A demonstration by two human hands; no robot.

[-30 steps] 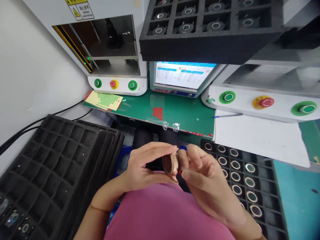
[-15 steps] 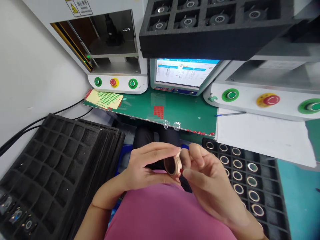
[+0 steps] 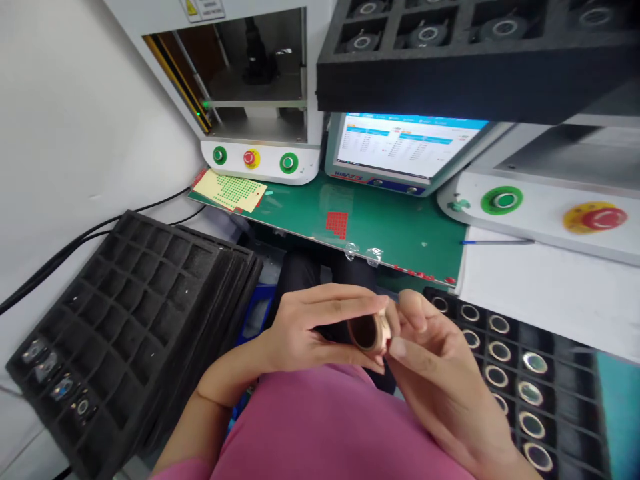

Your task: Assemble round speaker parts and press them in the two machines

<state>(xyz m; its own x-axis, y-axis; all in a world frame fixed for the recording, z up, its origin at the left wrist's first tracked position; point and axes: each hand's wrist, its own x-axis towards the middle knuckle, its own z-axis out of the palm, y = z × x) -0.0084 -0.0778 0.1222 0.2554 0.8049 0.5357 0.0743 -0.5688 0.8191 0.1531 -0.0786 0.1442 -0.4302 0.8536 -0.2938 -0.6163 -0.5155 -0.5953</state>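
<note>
The left hand (image 3: pixel 313 330) held a watch case (image 3: pixel 374 332) in front of the person's body, pinching it between the fingers above and the thumb below, its dark round face turned toward that palm. The right hand (image 3: pixel 445 367) met the case's far side, thumb and forefinger brought close together at the rim; from where I stood I couldn't tell whether they pinched some small bit there or merely pressed the metal. It looked to me like close fingertip work on the edge of the case, and I judged that the next move called for a steady left hold and a light, exact touch from the right. The case was a short, smooth, rose-gold ring with a soft shine. Beyond the hands, on the flat green tabletop (image 3: pixel 395 223), lay a block of little red stickers (image 3: pixel 337 225), with crinkled clear scraps (image 3: pixel 374 256) at the front edge. On the right, a matte black tray (image 3: pixel 575 400) carried rows of round, bright-rimmed pieces in square pockets. On the left rose a stack of dull, spongy-looking foam trays (image 3: pixel 165 280), with a few watch-like parts (image 3: pixel 63 387) in the top one's near corner.
</note>
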